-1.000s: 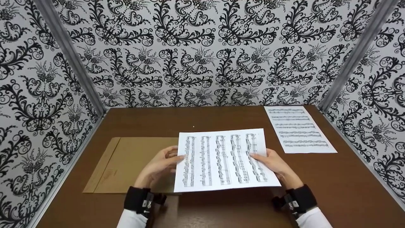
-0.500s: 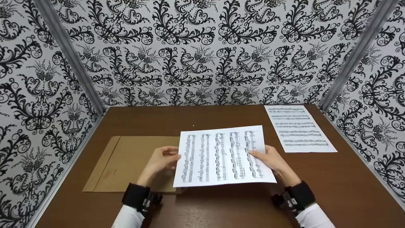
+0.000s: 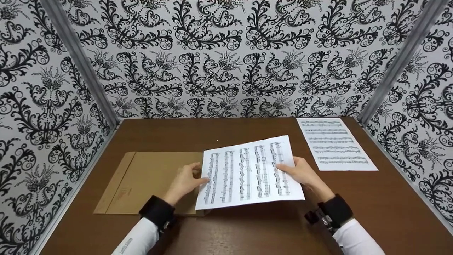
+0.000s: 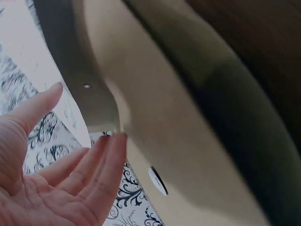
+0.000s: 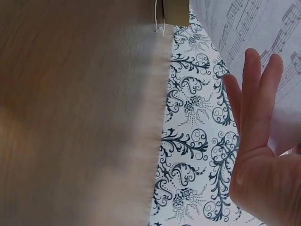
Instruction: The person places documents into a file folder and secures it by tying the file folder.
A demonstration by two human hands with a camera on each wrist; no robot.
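A white music sheet point(image 3: 247, 173) printed with staves is held above the table by my right hand point(image 3: 304, 175). The right thumb lies on its top face and the fingers point(image 5: 258, 89) spread under it. My left hand point(image 3: 184, 182) is at the sheet's left edge, over a brown envelope point(image 3: 152, 180). In the left wrist view, that hand's fingers point(image 4: 115, 160) are extended with the tips right at the edge of the envelope's raised, gaping side. A round tie button point(image 4: 158, 181) shows there. The left thumb point(image 4: 44, 103) overlaps the white sheet, apart from the fingers.
A second music sheet point(image 3: 336, 145) lies at the back right of the brown table point(image 3: 226, 230). Patterned walls point(image 3: 226, 60) enclose the table's back and sides. A white string point(image 5: 160, 19) hangs by the envelope in the right wrist view.
The held sheet has tilted, its right side rising and shifting left with my right hand. My left hand has turned slightly and moved right along the envelope.
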